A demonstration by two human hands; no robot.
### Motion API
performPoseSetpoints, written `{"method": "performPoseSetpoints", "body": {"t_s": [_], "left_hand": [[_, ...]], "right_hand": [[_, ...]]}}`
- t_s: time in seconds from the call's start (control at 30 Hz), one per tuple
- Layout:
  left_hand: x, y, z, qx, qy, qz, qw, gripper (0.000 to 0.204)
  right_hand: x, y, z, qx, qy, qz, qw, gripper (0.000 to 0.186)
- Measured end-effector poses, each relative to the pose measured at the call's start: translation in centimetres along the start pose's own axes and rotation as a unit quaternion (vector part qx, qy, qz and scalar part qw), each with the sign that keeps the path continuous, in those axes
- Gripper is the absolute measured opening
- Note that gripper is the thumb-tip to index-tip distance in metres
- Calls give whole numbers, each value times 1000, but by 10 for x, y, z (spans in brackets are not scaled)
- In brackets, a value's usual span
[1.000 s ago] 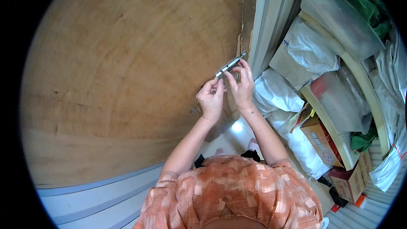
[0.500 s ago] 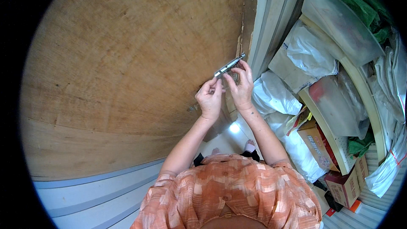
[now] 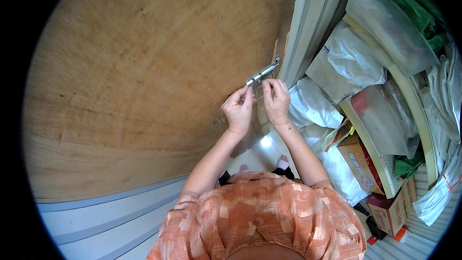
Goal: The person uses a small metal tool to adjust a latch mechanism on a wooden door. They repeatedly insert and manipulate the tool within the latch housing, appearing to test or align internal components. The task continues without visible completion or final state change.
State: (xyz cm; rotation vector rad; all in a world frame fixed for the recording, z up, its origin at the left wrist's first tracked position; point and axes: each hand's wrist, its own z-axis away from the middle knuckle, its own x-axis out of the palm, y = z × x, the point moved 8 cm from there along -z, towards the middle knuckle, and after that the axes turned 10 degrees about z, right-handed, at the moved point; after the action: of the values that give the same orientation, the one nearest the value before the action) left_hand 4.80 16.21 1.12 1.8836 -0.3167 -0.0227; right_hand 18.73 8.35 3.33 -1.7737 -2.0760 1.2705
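A silver metal slide bolt lies slanting along the right edge of a brown wooden panel, near scuffed, chipped wood. My left hand pinches at the bolt's lower left end with thumb and forefinger. My right hand is just below the bolt, fingers bent and drawn together at its underside; what they grip there is too small to make out.
A pale ribbed metal upright borders the panel. At right are curved cream boards, frosted plastic sheets, white bags, green fabric and cardboard boxes. Pale tiled floor shows below my hands, ribbed metal sheeting at lower left.
My right hand has dropped slightly from the bolt's upper end, its forefinger coming down to below the bolt. My left hand stays at the lower end.
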Motion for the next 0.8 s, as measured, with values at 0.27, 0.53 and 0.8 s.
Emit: {"method": "performPoseSetpoints", "body": {"t_s": [0.27,0.53,0.8], "left_hand": [[-1,7,-1,35,6,-25,999,11],[-1,11,-3,53,10,-57,997,10],[-5,1,-5,29,32,3,999,10]], "right_hand": [[6,-18,-5,-7,-42,39,998,14],[15,-17,-1,30,-55,12,998,11],[11,-25,-12,-21,-51,-3,999,8]]}}
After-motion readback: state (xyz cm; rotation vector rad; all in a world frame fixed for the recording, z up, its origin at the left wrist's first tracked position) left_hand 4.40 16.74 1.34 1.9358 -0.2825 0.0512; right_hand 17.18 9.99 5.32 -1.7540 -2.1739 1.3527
